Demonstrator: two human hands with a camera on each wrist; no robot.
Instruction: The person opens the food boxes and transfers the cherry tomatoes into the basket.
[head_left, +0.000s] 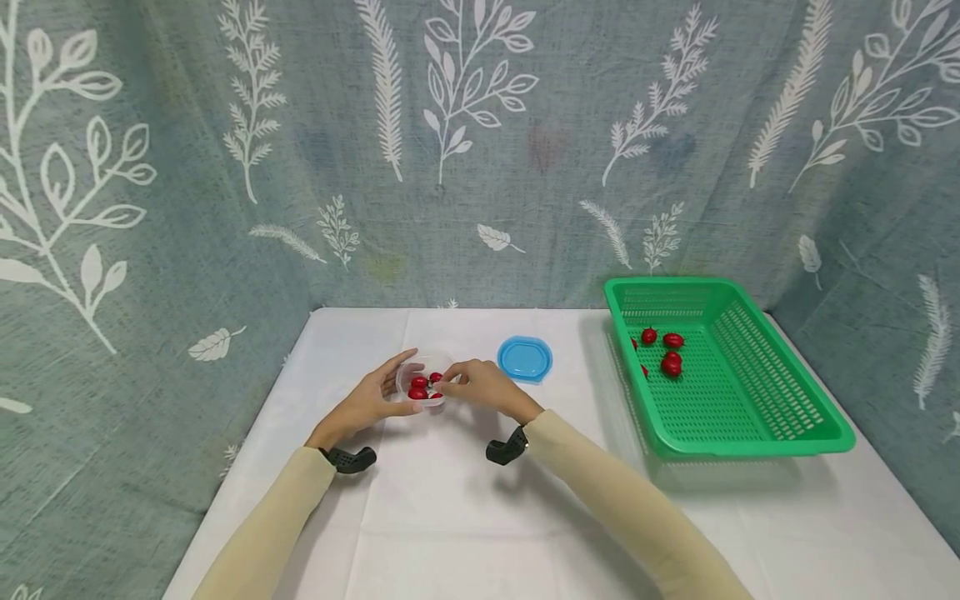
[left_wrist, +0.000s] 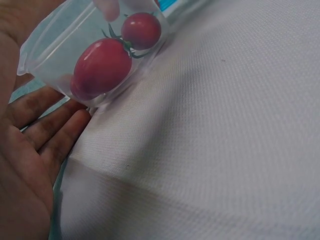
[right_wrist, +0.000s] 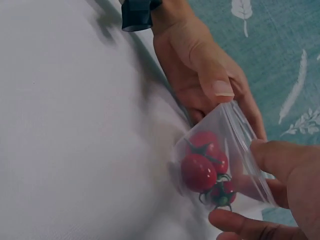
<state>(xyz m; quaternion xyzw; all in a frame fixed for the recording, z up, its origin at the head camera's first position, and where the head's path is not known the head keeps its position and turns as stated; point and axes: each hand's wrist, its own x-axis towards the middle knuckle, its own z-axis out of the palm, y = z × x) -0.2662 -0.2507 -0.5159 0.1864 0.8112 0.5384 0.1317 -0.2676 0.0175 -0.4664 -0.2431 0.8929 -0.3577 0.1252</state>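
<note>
My left hand (head_left: 372, 396) grips a clear plastic container (left_wrist: 55, 62), its thumb over the rim on the near side and its fingers along the far side. Several small red tomatoes (right_wrist: 199, 172) with green stems lie inside. My right hand (head_left: 480, 386) reaches over the container's right rim, with its fingertips down among the tomatoes. In the right wrist view, its thumb (right_wrist: 272, 156) and a finger are spread apart, and no tomato shows between them.
A blue lid (head_left: 525, 359) lies on the white table just right of the container. Farther right stands a green basket (head_left: 738, 392) with several more red tomatoes (head_left: 672, 364) at its left side. A patterned grey-green cloth (head_left: 465, 233) hangs behind the table.
</note>
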